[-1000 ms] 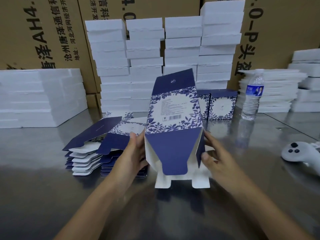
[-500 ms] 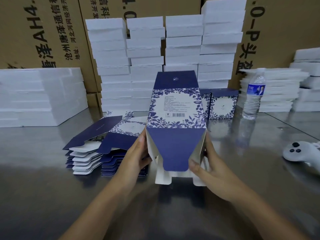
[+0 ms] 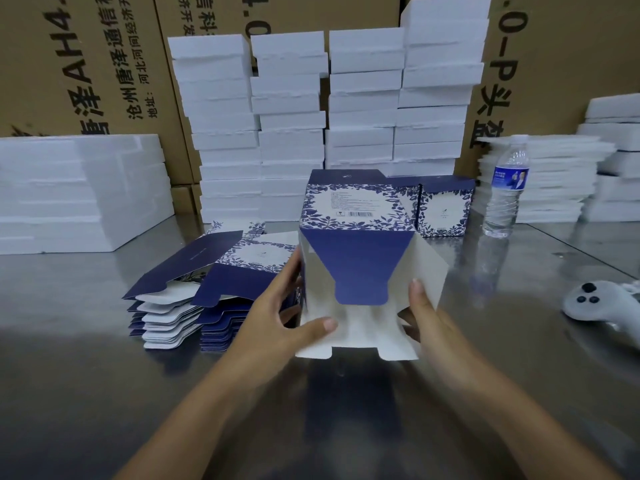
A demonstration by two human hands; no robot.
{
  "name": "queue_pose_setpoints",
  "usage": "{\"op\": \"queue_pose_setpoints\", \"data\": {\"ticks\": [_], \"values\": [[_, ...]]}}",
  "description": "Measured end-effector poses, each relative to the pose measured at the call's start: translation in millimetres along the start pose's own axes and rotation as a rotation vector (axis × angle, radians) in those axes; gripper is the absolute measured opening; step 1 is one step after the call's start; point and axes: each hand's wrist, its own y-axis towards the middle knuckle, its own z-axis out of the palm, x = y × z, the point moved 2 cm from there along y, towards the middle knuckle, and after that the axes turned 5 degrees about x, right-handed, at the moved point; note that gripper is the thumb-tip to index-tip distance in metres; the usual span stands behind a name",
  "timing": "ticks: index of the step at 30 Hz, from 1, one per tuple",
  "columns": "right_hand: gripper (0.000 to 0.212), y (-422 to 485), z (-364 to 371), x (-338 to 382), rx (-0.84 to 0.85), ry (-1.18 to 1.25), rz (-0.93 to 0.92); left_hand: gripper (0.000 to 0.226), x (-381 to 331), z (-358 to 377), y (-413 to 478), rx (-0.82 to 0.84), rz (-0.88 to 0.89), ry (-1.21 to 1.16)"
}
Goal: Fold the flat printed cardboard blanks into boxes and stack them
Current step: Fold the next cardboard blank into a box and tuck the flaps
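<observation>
Cardboard blank (image 3: 356, 261): stood half-opened just right of the flat-blank stacks (image 3: 173, 306), bottom flaps facing me.
Handling: I judged it light, thin card, stiff across the panels, quick to crease at the flaps, with slick print.
Hold: the side walls beside the folds seemed best.
Left hand (image 3: 277, 317): gripped the left wall, thumb on a white flap.
Right hand (image 3: 429, 323): gripped the right flap.
Count: one blank held; two flat-blank stacks, sheets uncountable; two folded boxes (image 3: 445, 209) beyond, right of the stacks, one partly hidden.
</observation>
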Motion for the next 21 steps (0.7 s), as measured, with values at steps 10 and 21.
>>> {"op": "queue_pose_setpoints", "data": {"ticks": [10, 21], "values": [[0.072, 8, -3, 0, -0.235, 0.133, 0.127, 0.055, -5, -3, 1, -0.023, 0.034, -0.091], [0.048, 6, -8, 6, -0.213, 0.242, 0.116, 0.063, -12, 5, -4, -0.008, 0.013, 0.05]]}}
